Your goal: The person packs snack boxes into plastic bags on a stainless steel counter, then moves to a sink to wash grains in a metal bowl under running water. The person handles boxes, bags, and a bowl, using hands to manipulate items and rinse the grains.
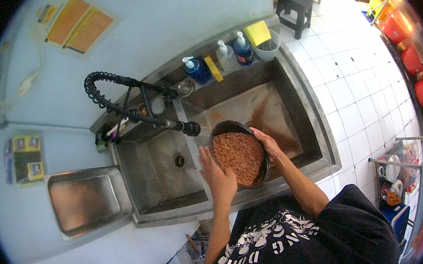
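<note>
A dark round bowl [266,170] is held tilted over the sink's divider and right basin. Wet reddish-brown grains [237,158] fill much of it, with brownish liquid at their right side. My right hand [268,145] grips its right rim, thumb on top. Flat along the left side lies my left hand [217,177], fingers stretched out and thumb at the rim. Just left of the bowl hangs the black nozzle of a spring-neck faucet [190,128], with faint water streaks between them. The steel double sink [154,168] has a drain in its left basin and reddish-brown residue in the right.
Pump bottles [242,49], a yellow sponge [257,33] and a translucent tub [267,48] line the back ledge. A steel pan [88,201] sits left of the sink. On the tiled floor [355,80] stands a black stool [295,9]. A metal-framed rack [394,164] is at right.
</note>
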